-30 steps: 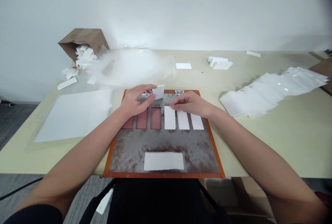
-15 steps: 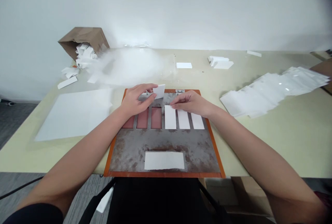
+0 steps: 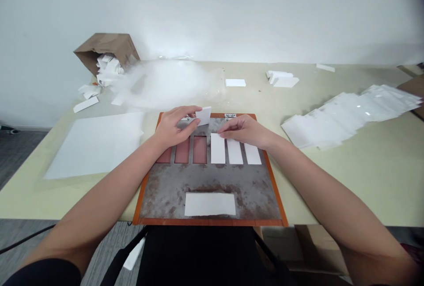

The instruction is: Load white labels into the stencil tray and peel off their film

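Observation:
My left hand is closed around a white rectangular piece, perhaps a small stack, held above the back of a grey metal plate. The plate has a row of rectangular slots. White pieces lie in the three slots on the right, while three reddish slots show at the left, partly under my left forearm. My right hand has its fingers pinched together at the top end of the white card in the inner right slot. A wide white strip lies across the front of the plate.
The plate has an orange frame and metal hinges at the back. Around it on the table are a white sheet, a brown paper bag, white blocks and overlapping clear packets.
Almost nothing differs. The view has shifted very slightly, and both hands stay in the same places with the same hold.

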